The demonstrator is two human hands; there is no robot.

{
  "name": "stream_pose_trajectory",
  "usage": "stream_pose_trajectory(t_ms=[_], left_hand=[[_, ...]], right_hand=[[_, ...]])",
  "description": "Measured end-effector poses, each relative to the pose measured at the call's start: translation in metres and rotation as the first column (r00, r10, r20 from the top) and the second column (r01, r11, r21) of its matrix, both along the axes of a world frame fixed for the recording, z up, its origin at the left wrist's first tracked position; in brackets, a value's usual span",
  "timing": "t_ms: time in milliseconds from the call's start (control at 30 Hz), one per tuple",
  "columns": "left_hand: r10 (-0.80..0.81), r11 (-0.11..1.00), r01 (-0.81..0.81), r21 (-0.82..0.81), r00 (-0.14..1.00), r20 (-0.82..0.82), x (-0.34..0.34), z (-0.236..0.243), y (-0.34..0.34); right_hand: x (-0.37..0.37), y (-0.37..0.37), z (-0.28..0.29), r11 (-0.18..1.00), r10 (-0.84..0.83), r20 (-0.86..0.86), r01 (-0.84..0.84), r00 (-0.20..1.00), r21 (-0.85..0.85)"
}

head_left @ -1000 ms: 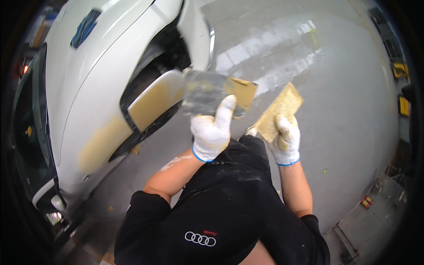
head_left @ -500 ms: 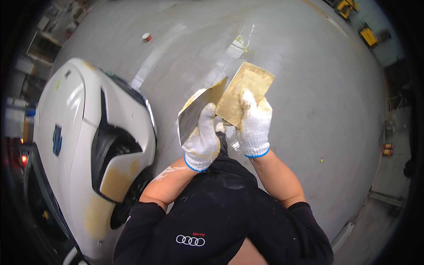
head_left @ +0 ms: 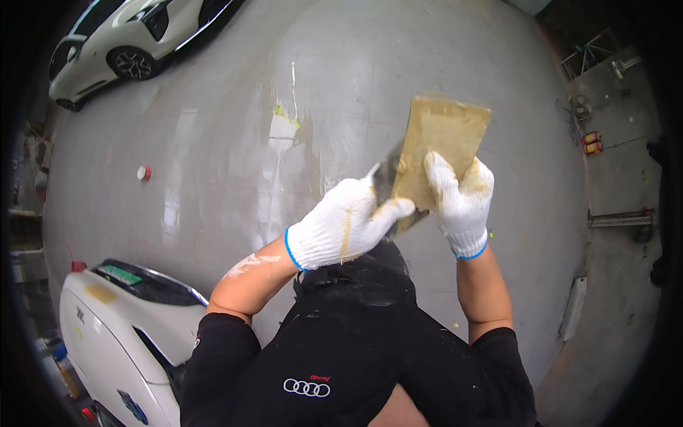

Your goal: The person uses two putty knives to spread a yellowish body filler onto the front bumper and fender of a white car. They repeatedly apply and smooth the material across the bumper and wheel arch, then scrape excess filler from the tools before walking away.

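My right hand, in a white knit glove with a blue cuff, is closed on a rectangular spreader coated in beige putty, its thumb lying along the face. My left hand, gloved the same way, grips a metal putty plate. That plate is mostly hidden behind the spreader and smeared by motion. The two tools overlap in front of my body; whether they touch, I cannot tell. Beige putty stains mark both gloves.
At the lower left stands a white car with a beige patch on it. Another white car is parked at the far left. A small red-and-white can sits on the grey floor. Red cylinders are at the right.
My view has swung to the right, so the near car sits lower and another car shows. My left hand has turned, bringing its plate behind the spreader; both tools are still held.
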State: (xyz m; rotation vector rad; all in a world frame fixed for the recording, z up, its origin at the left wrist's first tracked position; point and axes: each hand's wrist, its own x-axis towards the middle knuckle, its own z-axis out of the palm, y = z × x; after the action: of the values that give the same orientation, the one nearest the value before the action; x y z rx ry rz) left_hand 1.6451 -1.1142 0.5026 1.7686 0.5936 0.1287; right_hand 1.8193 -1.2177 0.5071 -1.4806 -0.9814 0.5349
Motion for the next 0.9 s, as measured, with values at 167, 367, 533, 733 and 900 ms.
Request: stream_pose_trajectory(t_ms=[167, 367, 533, 733, 900], left_hand=[[-0.445, 0.888, 0.458, 0.047, 0.880, -0.166, 0.073, -0.057, 0.126], [0.320, 0.910, -0.393, 0.134, 0.870, 0.375, 0.180, -0.135, 0.256], [0.532, 0.157, -0.146, -0.977, 0.845, -0.041, 0.216, -0.131, 0.349], [0.650, 0.027, -0.268, -0.963, 0.736, -0.186, 0.289, -0.169, 0.469], [0.469, 0.390, -0.267, -0.882, 0.881, -0.059, 0.393, -0.193, 0.595]], right_hand=[[0.075, 0.091, -0.067, 0.958, 0.202, -0.205, -0.237, 0.958, -0.163], [0.207, 0.261, -0.131, 0.958, 0.283, -0.479, -0.266, 0.831, 0.104], [0.258, 0.422, -0.124, 0.960, 0.213, -0.355, -0.262, 0.910, -0.097], [0.303, 0.546, -0.111, 0.644, 0.740, -0.126, -0.750, 0.661, -0.148], [0.382, 0.669, -0.094, 0.502, 0.816, 0.431, -0.842, 0.386, -0.196]])
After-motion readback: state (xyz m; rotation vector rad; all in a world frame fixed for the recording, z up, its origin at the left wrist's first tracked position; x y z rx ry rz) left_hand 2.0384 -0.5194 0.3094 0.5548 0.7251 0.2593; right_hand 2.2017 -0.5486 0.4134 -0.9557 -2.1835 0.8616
